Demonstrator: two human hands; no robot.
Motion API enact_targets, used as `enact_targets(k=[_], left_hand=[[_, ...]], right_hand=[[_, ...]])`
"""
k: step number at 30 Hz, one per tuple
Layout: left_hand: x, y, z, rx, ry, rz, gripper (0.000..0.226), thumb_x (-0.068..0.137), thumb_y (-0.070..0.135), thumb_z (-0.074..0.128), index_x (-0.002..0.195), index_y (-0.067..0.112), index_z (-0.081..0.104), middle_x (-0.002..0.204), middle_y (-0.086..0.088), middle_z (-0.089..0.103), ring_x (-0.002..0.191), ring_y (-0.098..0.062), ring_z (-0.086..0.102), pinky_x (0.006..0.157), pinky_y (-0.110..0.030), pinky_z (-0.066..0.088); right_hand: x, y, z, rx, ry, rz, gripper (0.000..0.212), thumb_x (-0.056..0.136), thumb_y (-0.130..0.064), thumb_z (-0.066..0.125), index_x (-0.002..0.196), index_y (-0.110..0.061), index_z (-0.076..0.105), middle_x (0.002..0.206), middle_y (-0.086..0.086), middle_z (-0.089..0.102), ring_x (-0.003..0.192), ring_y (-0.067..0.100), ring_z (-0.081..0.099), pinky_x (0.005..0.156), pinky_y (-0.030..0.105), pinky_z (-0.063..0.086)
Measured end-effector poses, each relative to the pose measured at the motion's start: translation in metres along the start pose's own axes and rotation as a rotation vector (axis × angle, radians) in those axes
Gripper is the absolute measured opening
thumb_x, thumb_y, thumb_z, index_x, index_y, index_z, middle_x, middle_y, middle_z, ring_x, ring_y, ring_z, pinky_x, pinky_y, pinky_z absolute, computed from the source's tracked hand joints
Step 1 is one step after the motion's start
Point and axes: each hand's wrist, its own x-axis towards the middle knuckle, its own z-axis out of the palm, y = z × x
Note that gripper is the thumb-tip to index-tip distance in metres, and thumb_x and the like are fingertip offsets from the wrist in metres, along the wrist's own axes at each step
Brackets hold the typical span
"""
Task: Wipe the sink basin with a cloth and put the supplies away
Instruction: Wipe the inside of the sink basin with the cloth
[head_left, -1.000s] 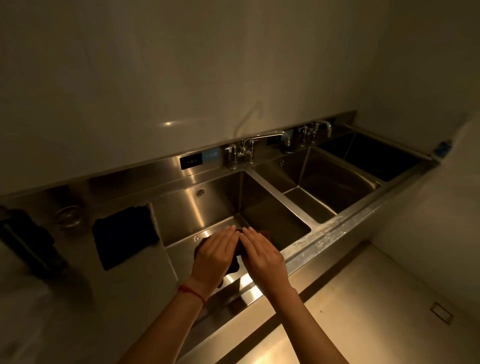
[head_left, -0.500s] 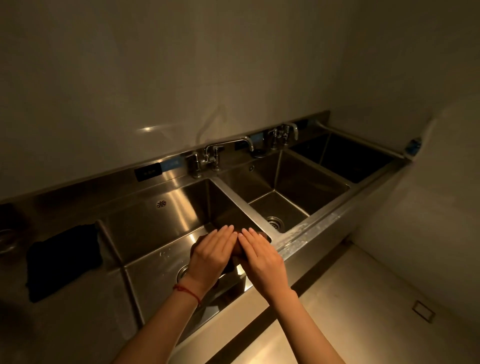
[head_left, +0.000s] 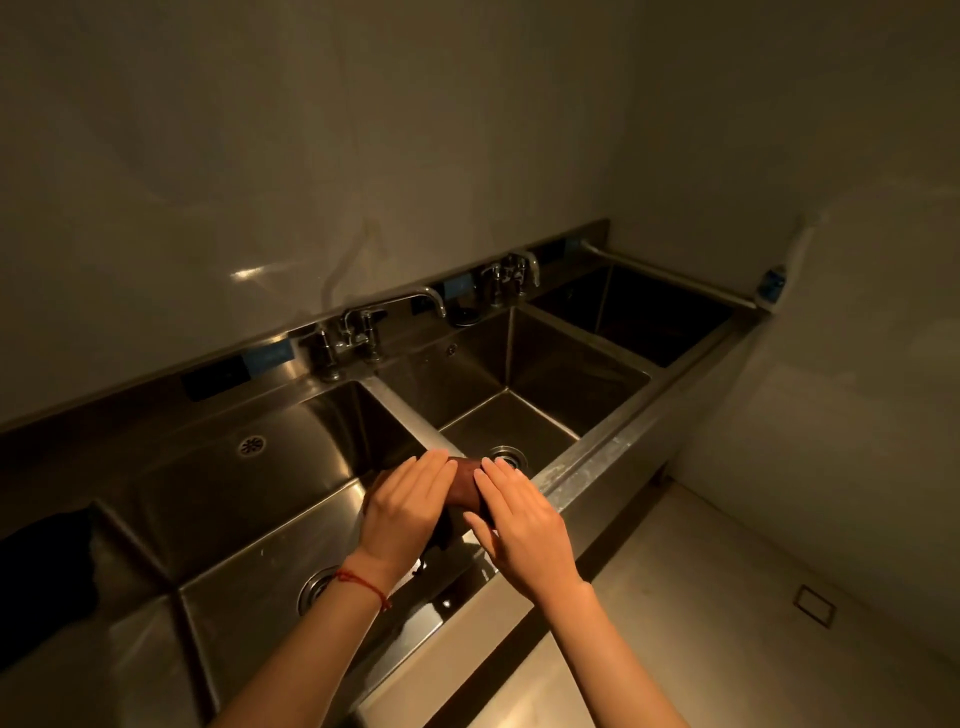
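Both hands lie flat on a dark cloth (head_left: 464, 487) at the near right corner of the left sink basin (head_left: 249, 499), where the divider to the middle basin (head_left: 511, 415) meets the front rim; the left hand (head_left: 408, 512) covers the cloth's left part and the right hand (head_left: 519, 519) its right part, so only a small brownish strip shows between them. The fingers of both hands are stretched out and pressed down on the cloth, not clenched around it; they hold it by pressure only.

The cloth looks soft, thin and light, and I judge that it is damp, though this cannot be seen; it will fold and bunch easily, and on the smooth steel it will slide with little force. To wipe, flat palms are good; to lift it, it is better to gather it at the middle or pinch one edge, since a loose corner will hang and drip.

A second dark cloth (head_left: 49, 582) lies on the steel tabletop (head_left: 124, 675) at the left; a faucet (head_left: 395, 312) stands behind the divider.
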Motion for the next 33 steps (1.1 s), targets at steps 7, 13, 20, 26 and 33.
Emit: enact_targets(k=[7,13,20,26,33], left_hand=[[0.039,-0.014,0.039,-0.046,0.010,0.004,0.054,0.045,-0.003,0.092,0.096,-0.003,0.075,0.096,-0.018,0.075,0.089,-0.030,0.074,0.075,-0.042,0.061],[0.071,-0.031,0.074,-0.110,-0.049,0.005,0.059,0.043,-0.002,0.093,0.099,-0.003,0.074,0.098,-0.019,0.075,0.091,-0.031,0.074,0.073,-0.044,0.061],[0.097,-0.053,0.113,-0.149,-0.095,0.022,0.064,0.039,-0.003,0.094,0.100,0.000,0.074,0.098,-0.016,0.075,0.090,-0.028,0.074,0.074,-0.042,0.060],[0.107,-0.062,0.139,-0.150,-0.135,0.015,0.063,0.039,-0.005,0.093,0.098,0.001,0.075,0.099,-0.016,0.075,0.089,-0.028,0.074,0.074,-0.041,0.060],[0.119,-0.064,0.162,-0.147,-0.168,-0.024,0.061,0.040,-0.008,0.092,0.098,0.000,0.075,0.100,-0.017,0.075,0.090,-0.029,0.074,0.074,-0.042,0.059]], right_hand=[[0.017,0.046,0.021,-0.044,-0.038,0.090,0.043,0.090,-0.038,0.048,0.121,-0.010,0.059,0.124,0.011,0.061,0.117,0.025,0.056,0.096,0.041,0.047],[0.042,0.078,0.039,-0.106,-0.083,0.157,0.045,0.090,-0.040,0.041,0.118,-0.011,0.061,0.122,0.010,0.063,0.114,0.025,0.057,0.095,0.040,0.045],[0.061,0.101,0.061,-0.150,-0.116,0.241,0.046,0.090,-0.040,0.037,0.116,-0.012,0.063,0.120,0.009,0.064,0.112,0.025,0.059,0.095,0.039,0.043],[0.062,0.123,0.080,-0.186,-0.127,0.280,0.040,0.084,-0.034,0.059,0.116,-0.010,0.062,0.120,0.012,0.064,0.112,0.027,0.059,0.097,0.038,0.035],[0.062,0.151,0.094,-0.177,-0.207,0.349,0.043,0.086,-0.036,0.052,0.119,-0.010,0.059,0.124,0.013,0.061,0.115,0.028,0.057,0.099,0.042,0.031]])
